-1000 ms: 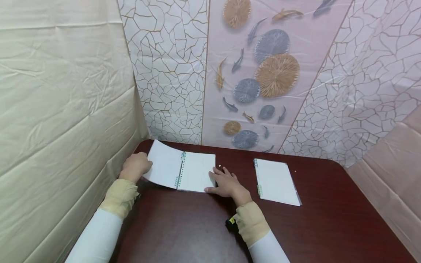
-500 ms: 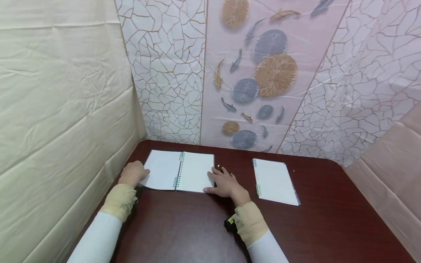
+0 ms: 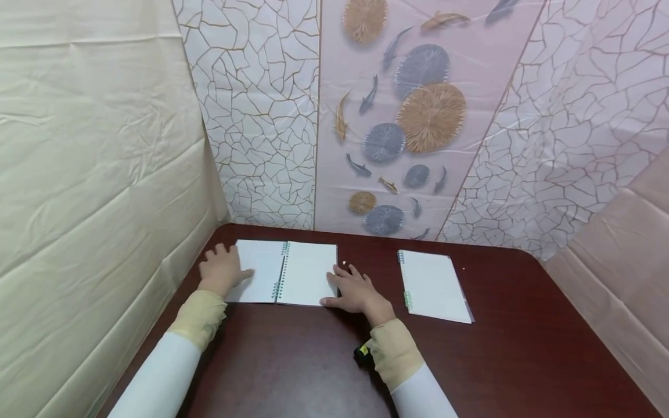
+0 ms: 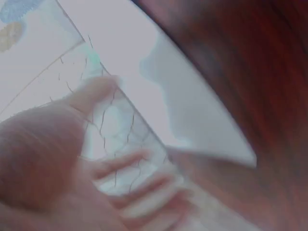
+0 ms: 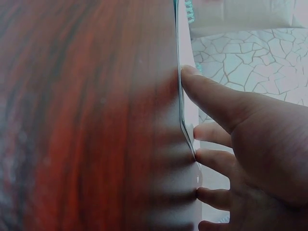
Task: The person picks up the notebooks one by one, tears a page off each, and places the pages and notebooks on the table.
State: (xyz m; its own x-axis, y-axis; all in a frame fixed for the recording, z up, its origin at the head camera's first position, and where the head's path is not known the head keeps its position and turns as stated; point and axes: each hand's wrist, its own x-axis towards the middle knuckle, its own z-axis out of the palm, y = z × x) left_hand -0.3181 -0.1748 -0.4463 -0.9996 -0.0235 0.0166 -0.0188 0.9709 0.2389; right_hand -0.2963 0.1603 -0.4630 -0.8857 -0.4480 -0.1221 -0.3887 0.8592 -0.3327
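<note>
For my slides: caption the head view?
Both hands rest flat on an open spiral notebook; a second notebook lies alongside.

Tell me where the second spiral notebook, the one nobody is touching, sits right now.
In the head view the closed notebook lies on the dark red table, to the right of the right hand and the open notebook, near the patterned back wall.

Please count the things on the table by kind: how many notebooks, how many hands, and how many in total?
Notebooks: 2, an open notebook and a closed notebook.
Hands: 2, the left hand and the right hand, each resting on an outer edge of the open notebook.
Crumbs: 2, one crumb by the open notebook, another crumb by the closed one.
Total: 6.
</note>
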